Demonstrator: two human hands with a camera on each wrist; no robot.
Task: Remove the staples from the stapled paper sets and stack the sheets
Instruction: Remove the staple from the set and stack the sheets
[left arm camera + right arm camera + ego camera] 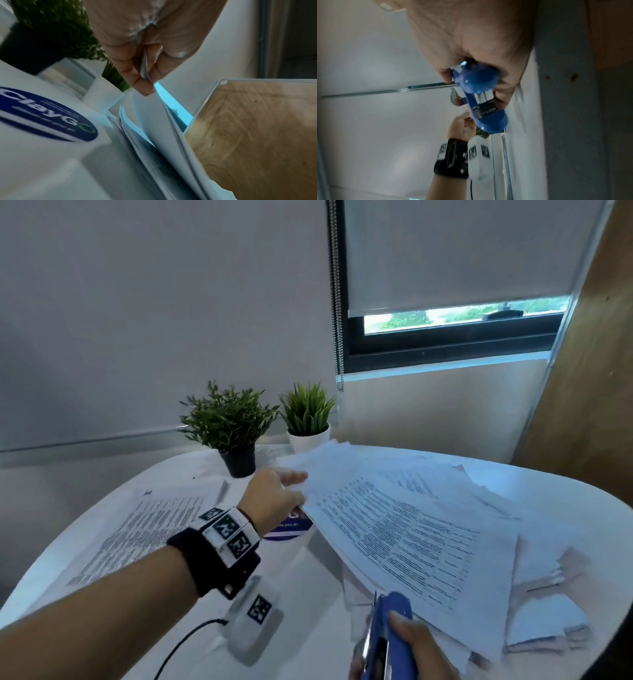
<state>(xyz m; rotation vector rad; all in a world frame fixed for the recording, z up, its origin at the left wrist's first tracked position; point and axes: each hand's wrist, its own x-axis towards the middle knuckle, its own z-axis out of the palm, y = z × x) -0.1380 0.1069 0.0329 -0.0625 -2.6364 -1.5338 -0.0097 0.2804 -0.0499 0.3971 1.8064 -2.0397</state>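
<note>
Blue stapler (390, 628) gripped by right hand (416, 652); left hand (274, 498) pinches paper set (394, 529).

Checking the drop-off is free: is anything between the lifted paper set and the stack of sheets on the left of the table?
Nothing visible does. The left hand pinches the paper set; bare table separates it from the stack.

Round white table (565, 494) carries two potted plants at far edge: bushy plant in black pot (228, 429) left, grassy plant in white pot (308, 414) just beside it on right; round dark-blue sticker (46, 115) with white lettering on tabletop near middle; behind, window (455, 330) with roller blind mostly lowered, bead chain (337, 296) hanging at left side; wooden panel (589, 371) far right
</note>
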